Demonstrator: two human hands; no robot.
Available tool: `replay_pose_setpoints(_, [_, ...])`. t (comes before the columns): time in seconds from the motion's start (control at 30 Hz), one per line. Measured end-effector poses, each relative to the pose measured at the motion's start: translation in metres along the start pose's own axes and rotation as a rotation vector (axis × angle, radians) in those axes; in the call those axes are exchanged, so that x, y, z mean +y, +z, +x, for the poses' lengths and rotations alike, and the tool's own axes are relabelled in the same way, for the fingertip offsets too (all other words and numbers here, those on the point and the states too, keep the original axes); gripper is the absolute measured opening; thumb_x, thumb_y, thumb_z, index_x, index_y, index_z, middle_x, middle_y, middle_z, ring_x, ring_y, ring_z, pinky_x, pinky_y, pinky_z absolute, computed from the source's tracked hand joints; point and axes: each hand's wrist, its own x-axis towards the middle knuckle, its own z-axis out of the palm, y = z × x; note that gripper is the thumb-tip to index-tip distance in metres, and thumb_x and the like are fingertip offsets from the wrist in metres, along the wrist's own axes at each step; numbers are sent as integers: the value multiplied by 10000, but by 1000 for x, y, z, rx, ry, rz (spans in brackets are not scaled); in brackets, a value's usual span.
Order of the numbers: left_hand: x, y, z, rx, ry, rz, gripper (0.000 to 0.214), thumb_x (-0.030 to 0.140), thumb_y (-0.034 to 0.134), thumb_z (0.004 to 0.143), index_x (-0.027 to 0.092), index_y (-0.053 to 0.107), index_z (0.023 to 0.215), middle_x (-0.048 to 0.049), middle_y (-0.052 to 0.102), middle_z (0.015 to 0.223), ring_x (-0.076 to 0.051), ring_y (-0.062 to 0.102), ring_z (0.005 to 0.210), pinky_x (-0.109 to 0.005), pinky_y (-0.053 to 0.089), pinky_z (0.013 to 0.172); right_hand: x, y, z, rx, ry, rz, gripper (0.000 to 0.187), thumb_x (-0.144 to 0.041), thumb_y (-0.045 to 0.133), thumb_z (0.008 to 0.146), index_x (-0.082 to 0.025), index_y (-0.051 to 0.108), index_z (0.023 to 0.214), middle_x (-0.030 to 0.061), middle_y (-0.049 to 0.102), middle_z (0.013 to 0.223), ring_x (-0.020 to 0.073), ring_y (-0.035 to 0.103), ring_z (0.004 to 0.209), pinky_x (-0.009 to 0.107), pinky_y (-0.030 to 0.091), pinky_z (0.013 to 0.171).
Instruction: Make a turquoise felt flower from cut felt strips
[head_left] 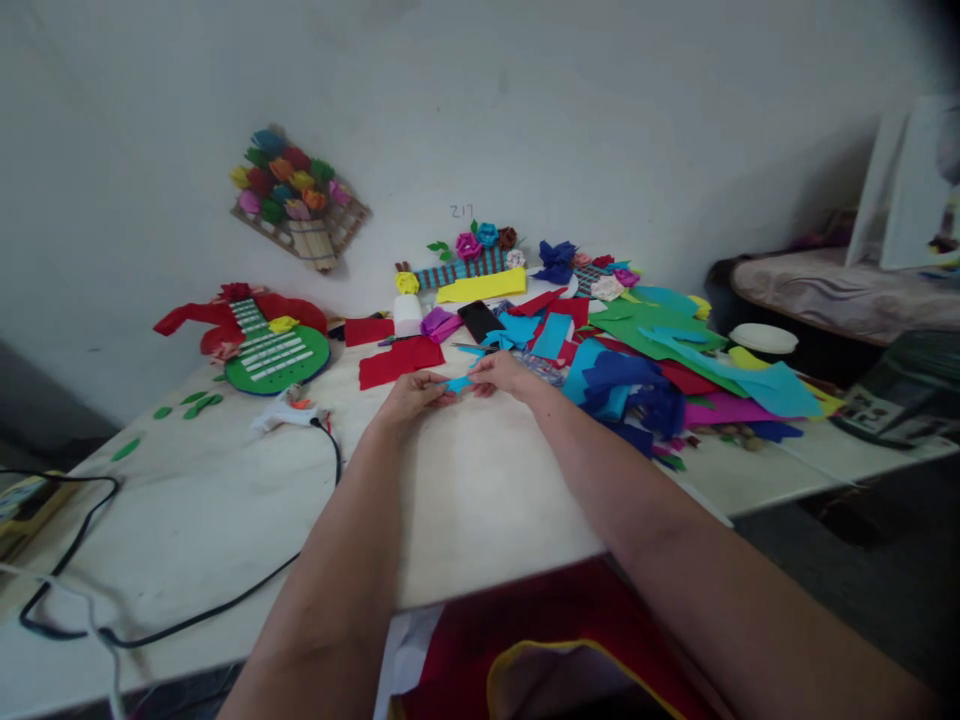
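Both my arms reach forward over a pale table [465,500]. My left hand [411,393] and my right hand [501,374] meet at the table's far middle, and both pinch a small light-blue piece of paper [457,383] between the fingertips. The paper is low over the tabletop, just in front of a red paper sheet [397,361]. Scissors [472,349] lie just beyond my right hand.
A heap of coloured paper sheets [660,370] covers the right half of the table. A glue gun [289,410] with a black cord [187,620] lies at the left. A green and red paper craft [270,350], a black phone [480,320] and paper flowers [480,250] line the wall.
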Motion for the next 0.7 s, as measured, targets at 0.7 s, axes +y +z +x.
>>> replay_pose_setpoints(0.7, [-1, -2, 1, -30, -8, -33, 349, 334, 738, 606, 113, 596, 835, -95, 695, 727, -187, 662, 668, -302, 511, 684, -3, 9, -4, -33, -57, -189, 197, -287, 711, 631, -125, 610, 580, -12, 571, 425, 36, 432, 334, 155, 295, 327])
